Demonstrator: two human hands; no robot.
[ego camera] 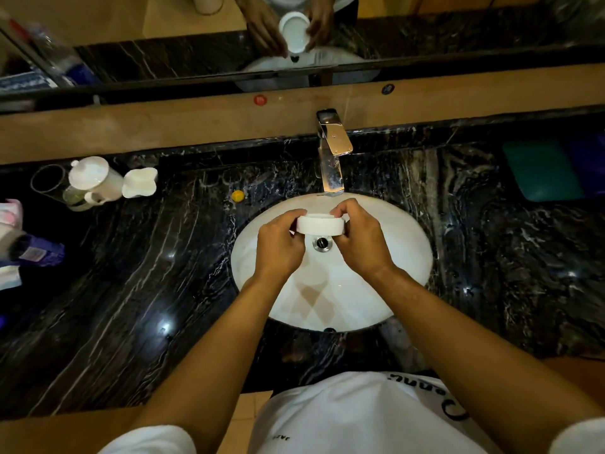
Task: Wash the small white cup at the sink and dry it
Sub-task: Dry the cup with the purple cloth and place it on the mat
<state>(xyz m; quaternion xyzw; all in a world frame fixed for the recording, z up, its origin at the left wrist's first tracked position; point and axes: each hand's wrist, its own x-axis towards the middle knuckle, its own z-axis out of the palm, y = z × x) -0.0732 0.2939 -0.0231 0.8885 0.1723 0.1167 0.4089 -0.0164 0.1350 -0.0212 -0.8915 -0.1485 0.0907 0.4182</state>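
Over the white basin (pixel 376 290), just below the chrome tap (pixel 332 165), I hold the small white cup (pixel 320 225) tipped on its side, base towards me and mouth towards the mirror. My left hand (pixel 278 244) curls round its left wall, and my right hand (pixel 358 237) pinches the right edge, thumb near the rim. I see no water running. The cup looks like glazed ceramic: stiff, smooth, probably light, but brittle against this hard bowl and slippery once wet. I judge the surest hold is across the wall with fingers on opposite sides, not on the thin rim alone. Around the oval sink, the black marble counter (pixel 147 273) shines, veined white and hard. A white lidded jug (pixel 95 181) stands well to the left.
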